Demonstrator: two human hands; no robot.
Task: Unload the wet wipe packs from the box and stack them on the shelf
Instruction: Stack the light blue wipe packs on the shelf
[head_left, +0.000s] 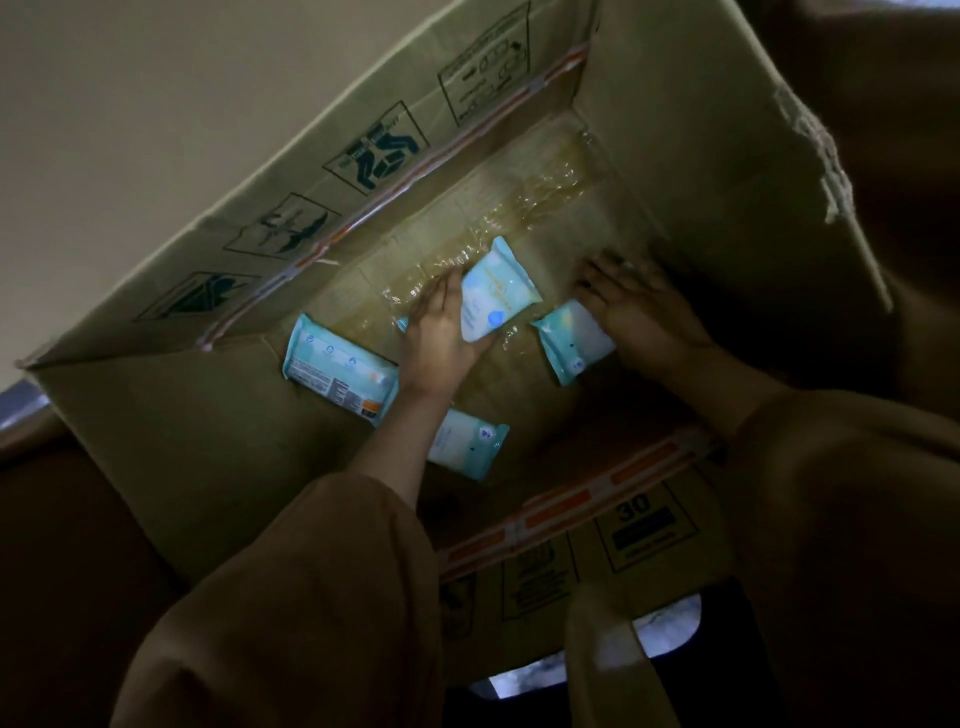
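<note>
Box: open and nearly emptied; a few wet wipe packs lie on its taped floor.
Left hand: grip closed on a raised pack, which is tilted off the floor.
Right hand: laid over a second pack; whether the grip closes on it cannot be told.
Remaining: a side pack by the left wall and a low pack beneath the left forearm.
Technique: pinch each pack across its short width, lift both clear of the walls, then gather the rest.
Shelf: not in view.

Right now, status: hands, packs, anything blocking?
Left hand holds wet wipe pack. Right hand on second pack, grip unclear. Loose on cardboard box floor: back-label pack, near pack. Nothing blocking.
</note>
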